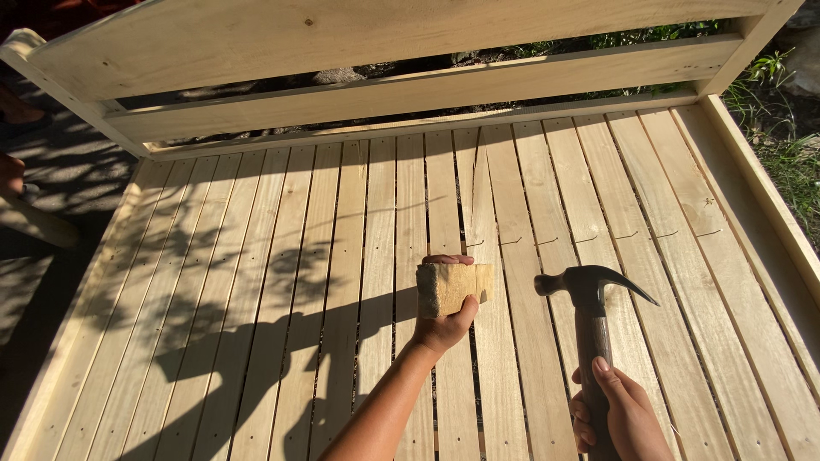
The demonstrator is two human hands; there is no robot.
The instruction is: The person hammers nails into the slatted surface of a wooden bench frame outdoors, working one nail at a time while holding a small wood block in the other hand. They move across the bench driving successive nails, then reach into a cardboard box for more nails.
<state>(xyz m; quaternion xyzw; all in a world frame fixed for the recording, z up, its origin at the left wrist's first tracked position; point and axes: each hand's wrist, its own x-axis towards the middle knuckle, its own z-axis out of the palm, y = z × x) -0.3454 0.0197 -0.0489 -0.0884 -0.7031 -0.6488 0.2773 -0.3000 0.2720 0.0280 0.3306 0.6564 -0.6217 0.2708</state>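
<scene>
The left hand clasps a small wood block above the slatted bed platform's middle; the right hand grips a claw hammer beside it. Along the right slats, partly driven nails stand unfinished.

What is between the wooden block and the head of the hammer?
In the head view, only bare slats of the platform lie between the wooden block and the hammer; nothing else sits in that gap.
</scene>
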